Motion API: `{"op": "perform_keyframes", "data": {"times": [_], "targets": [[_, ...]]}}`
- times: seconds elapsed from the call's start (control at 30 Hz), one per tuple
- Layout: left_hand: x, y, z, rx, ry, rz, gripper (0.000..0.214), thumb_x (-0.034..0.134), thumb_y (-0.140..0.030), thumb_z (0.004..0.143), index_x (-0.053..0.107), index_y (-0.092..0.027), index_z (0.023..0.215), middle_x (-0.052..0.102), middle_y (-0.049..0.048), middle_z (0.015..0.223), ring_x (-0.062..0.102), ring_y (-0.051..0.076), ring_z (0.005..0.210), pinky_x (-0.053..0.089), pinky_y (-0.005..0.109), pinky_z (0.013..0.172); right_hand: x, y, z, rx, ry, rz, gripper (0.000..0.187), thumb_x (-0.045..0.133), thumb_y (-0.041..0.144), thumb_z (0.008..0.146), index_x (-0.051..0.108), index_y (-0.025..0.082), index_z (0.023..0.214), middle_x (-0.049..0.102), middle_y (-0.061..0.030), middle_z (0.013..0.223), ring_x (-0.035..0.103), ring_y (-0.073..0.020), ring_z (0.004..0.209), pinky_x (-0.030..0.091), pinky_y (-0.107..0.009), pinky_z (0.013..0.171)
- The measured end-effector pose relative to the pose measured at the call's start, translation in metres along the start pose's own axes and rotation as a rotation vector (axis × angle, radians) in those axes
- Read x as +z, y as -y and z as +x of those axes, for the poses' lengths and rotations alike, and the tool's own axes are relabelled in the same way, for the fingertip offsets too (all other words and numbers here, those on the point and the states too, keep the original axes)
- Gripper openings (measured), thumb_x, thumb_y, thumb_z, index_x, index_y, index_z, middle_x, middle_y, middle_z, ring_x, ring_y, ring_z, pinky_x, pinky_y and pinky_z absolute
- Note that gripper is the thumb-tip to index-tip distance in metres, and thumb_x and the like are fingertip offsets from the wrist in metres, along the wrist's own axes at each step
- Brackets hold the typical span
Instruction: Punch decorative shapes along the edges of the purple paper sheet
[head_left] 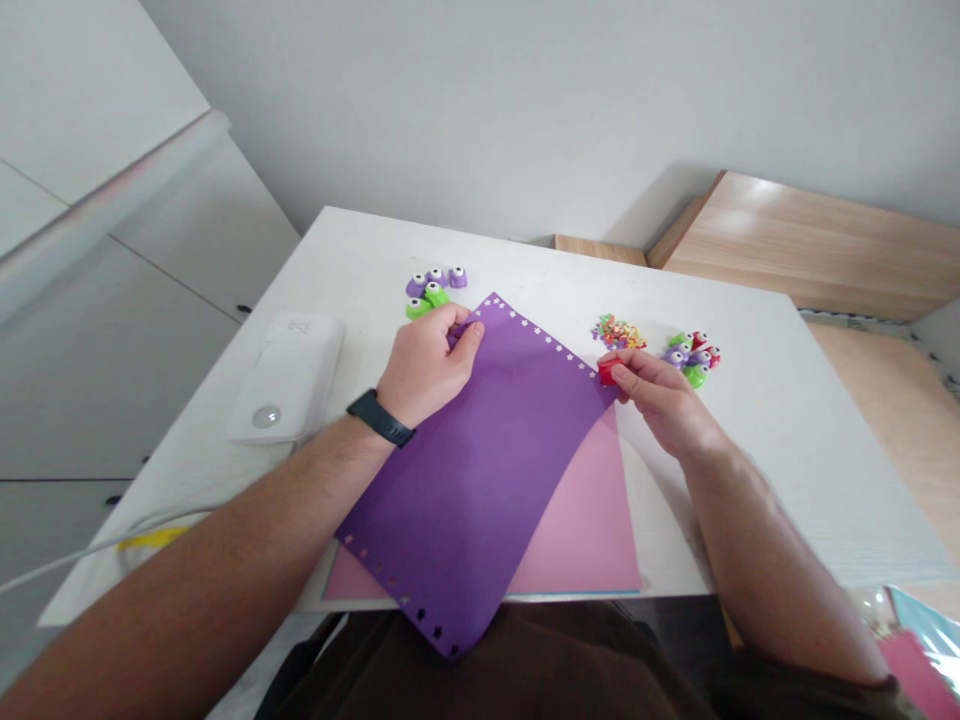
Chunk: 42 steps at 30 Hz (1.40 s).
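While the left hand (431, 362) pinches the sheet (495, 450) in the frame's middle, the right hand (667, 398) pinches a red punch (607, 373) at its right corner. The sheet looks light and bendy; hold its edges.

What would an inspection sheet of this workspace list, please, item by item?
Surface: white table, partly covered by sheets.
Job's things: purple sheet, star-shaped holes along two opposite edges; small red item at its right corner; pink sheet partly beneath.
Clutter: left eyed group; right eyed group; loose colourful bits; white device.
Grips: left hand pinches the purple sheet near its far corner; right hand pinches the small red item.
Cables: pale cable at left, near something yellow.
Surroundings: wall, white cabinets, wooden panel.
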<state>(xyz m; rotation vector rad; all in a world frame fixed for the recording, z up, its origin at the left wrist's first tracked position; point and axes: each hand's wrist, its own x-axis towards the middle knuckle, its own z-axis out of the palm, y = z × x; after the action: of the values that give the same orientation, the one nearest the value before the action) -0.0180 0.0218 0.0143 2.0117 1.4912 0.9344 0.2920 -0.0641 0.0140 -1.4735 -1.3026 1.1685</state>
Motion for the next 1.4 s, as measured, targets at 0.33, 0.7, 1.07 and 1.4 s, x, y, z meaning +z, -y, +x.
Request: {"op": "perform_keyframes", "data": {"times": [0.33,0.7,1.07,1.4], "targets": [[0.0,-0.002,-0.001,-0.005,-0.003,-0.001,0.027,0.06,-0.045,0.098,0.071,-0.02,0.098,0.075,0.0039,0.083,0.063,0.02,0.071,0.047,0.033,0.073,-0.004,0.001,0.002,0.002,-0.032,0.032,0.026,0.074,0.047,0.095,0.076,0.024,0.106,0.067,-0.0022,0.092,0.053,-0.0175,0.078,0.039,-0.032,0.066],[-0.001,-0.002,0.0,-0.006,-0.009,-0.006,0.028,0.06,-0.044,0.098,0.071,-0.019,0.099,0.075,0.0048,0.086,0.065,0.021,0.076,0.048,0.033,0.076,-0.008,0.003,0.001,-0.006,-0.029,0.093,0.023,0.075,0.044,0.096,0.076,0.025,0.11,0.074,-0.0037,0.101,0.061,-0.0185,0.089,0.04,-0.032,0.071],[0.001,0.001,0.0,-0.005,-0.01,0.011,0.028,0.06,-0.043,0.099,0.072,-0.018,0.102,0.075,0.0048,0.087,0.066,0.02,0.078,0.048,0.032,0.077,-0.006,0.001,0.0,-0.024,0.013,0.101,0.024,0.076,0.047,0.096,0.079,0.027,0.109,0.067,-0.0018,0.096,0.054,-0.0167,0.084,0.038,-0.031,0.069],[0.001,0.003,0.001,-0.05,0.009,0.01,0.028,0.06,-0.043,0.098,0.072,-0.018,0.103,0.076,0.0051,0.09,0.064,0.02,0.076,0.049,0.031,0.077,0.002,0.004,-0.003,-0.005,0.007,0.206,0.025,0.077,0.047,0.096,0.077,0.025,0.107,0.065,-0.0017,0.094,0.053,-0.0152,0.079,0.041,-0.029,0.067]]}}
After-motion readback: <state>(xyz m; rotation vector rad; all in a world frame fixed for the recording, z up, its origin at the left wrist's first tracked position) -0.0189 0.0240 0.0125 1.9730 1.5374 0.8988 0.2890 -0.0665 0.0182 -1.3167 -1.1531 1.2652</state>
